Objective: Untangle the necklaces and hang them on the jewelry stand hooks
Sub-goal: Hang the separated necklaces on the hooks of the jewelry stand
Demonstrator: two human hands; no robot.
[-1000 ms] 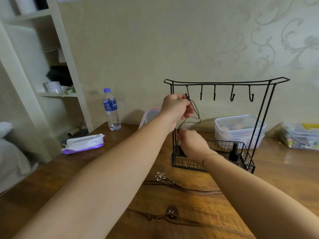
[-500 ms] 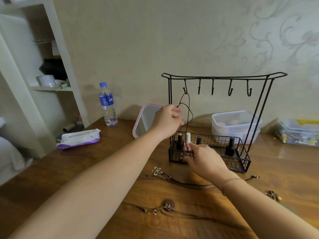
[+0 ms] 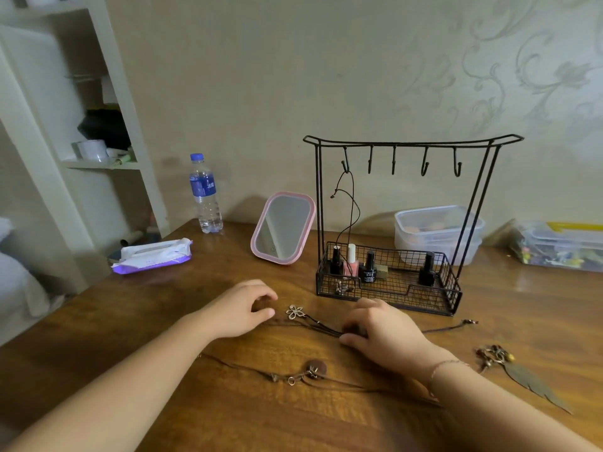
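Both hands lowered from stand to surface; black cord necklace left on leftmost hook. Right hand fingers pinch flower-pendant necklace cords; left hand loosely curled, empty. Advice: lift slowly, separating strands. Labels unreadable.

Your table is dark varnished wood, its grain glossy with reflections toward 3 o'clock. The jewelry stand at 12 o'clock is thin matt black wire with a wire-mesh basket. On it hangs a dark cord necklace. Ahead of you lies a flower pendant of dull silvery metal. At 10 o'clock a clear plastic water bottle and a shiny plastic wipes pack.
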